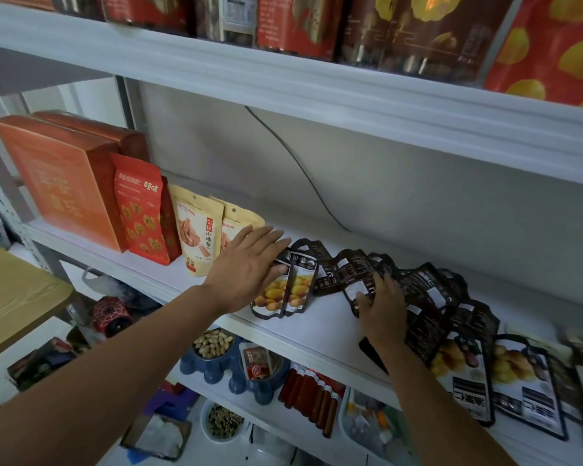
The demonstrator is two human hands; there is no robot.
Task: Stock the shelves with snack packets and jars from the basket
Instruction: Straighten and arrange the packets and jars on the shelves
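Note:
A row of black snack packets [428, 297] with yellow chestnut pictures runs along the white middle shelf [327, 324], leaning and partly toppled toward the right. My left hand [249, 267], fingers straight, presses against the leftmost upright black packets [290, 290]. My right hand [381, 307] grips the top edge of a black packet [360, 280] in the middle of the row, fingers curled over it. No basket is in view.
Left on the same shelf stand orange boxes [58, 186], a red packet [142, 216] and beige pouches [196, 237]. A cable [303, 173] hangs down the back wall. The upper shelf holds red and brown packets [418, 35]. Below are bowls of nuts [212, 344] and red tubes [313, 395].

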